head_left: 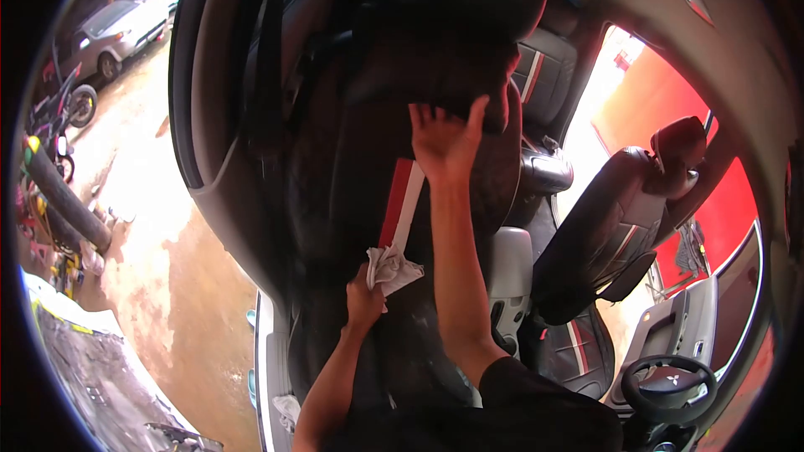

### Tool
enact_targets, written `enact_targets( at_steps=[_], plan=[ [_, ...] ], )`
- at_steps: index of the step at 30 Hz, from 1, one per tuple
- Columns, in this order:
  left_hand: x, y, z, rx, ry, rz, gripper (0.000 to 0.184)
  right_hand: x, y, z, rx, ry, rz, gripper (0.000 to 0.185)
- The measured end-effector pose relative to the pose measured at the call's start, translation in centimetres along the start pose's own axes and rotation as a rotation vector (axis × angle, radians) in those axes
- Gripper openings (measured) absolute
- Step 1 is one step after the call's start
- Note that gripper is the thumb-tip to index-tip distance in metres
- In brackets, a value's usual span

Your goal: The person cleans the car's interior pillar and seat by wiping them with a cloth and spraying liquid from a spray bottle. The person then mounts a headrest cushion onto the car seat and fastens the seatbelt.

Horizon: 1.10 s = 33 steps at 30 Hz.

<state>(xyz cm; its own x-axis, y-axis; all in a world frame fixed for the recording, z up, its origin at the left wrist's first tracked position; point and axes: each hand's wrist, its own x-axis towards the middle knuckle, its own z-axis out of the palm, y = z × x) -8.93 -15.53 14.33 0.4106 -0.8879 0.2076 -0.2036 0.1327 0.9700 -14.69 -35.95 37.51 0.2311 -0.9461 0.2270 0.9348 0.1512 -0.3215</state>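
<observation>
A black car seat with a red and white stripe on its backrest fills the middle of the view. My left hand is closed around a crumpled pale cloth, which lies against the lower end of the stripe. Higher up, my right hand has its fingers spread on the upper backrest, just beneath the dark headrest part. Nothing shows in my right hand.
To the right are the grey centre console, another black seat, a steering wheel and an open door. A door frame stands at the left; outside are a silver car and a motorcycle.
</observation>
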Motion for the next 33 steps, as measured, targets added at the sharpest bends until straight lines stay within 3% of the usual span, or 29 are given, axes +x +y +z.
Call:
enact_targets(
  at_steps=[3, 8, 11, 14, 17, 20, 23, 24, 26, 28, 30, 31, 33],
  plan=[
    [0.1, -1.2, 0.3, 0.067, 0.053, 0.127, 0.033, 1.8, 1.2, 1.2, 0.028, 0.075, -0.018, 0.069],
    [-0.1, -0.4, -0.2, -0.039, 0.085, 0.089, 0.032, 0.9, 0.2, 0.4, 0.063, -0.062, -0.094, 0.058],
    [0.1, 0.6, -0.4, 0.093, 0.108, -0.069, 0.029, -1.6, -0.8, -0.6, 0.149, -0.100, -0.151, 0.053],
    [1.4, -1.1, 0.8, 0.689, -0.060, -0.123, 0.029, -3.3, -0.4, -3.2, 0.144, -0.100, -0.123, 0.052],
    [2.5, -3.3, 1.4, 0.777, -0.120, -0.105, 0.031, -3.6, 0.2, -4.6, 0.162, -0.119, -0.077, 0.055],
    [2.9, -4.7, 1.1, 0.782, -0.165, -0.149, 0.034, -3.6, -0.4, -5.6, 0.179, -0.125, -0.070, 0.056],
    [3.0, -5.7, -0.2, 0.639, -0.211, -0.055, 0.031, -3.2, -1.1, -5.8, 0.125, -0.126, -0.066, 0.059],
    [3.2, -5.9, -0.6, 0.460, -0.255, -0.216, 0.029, -3.2, -1.3, -5.9, 0.110, -0.134, -0.056, 0.060],
    [3.1, 0.6, -3.0, 0.097, -0.333, -0.528, 0.027, -2.9, -1.4, -6.4, 0.096, -0.152, -0.037, 0.063],
    [2.1, 2.9, -4.6, 0.059, -0.423, -0.258, 0.026, -2.5, -1.5, -7.3, 0.097, -0.169, -0.024, 0.065],
    [0.1, 6.7, -6.1, 0.176, -0.665, -0.345, 0.033, -2.5, -1.6, -7.5, 0.088, -0.182, 0.003, 0.066],
    [-1.0, 9.0, -6.1, 0.309, -0.854, -0.562, 0.040, -2.5, -1.5, -7.4, 0.082, -0.190, 0.019, 0.067],
    [-5.5, 9.9, -4.5, 0.676, -1.039, 0.197, 0.057, -2.4, -1.1, -7.4, 0.078, -0.205, 0.024, 0.067]
  ],
)
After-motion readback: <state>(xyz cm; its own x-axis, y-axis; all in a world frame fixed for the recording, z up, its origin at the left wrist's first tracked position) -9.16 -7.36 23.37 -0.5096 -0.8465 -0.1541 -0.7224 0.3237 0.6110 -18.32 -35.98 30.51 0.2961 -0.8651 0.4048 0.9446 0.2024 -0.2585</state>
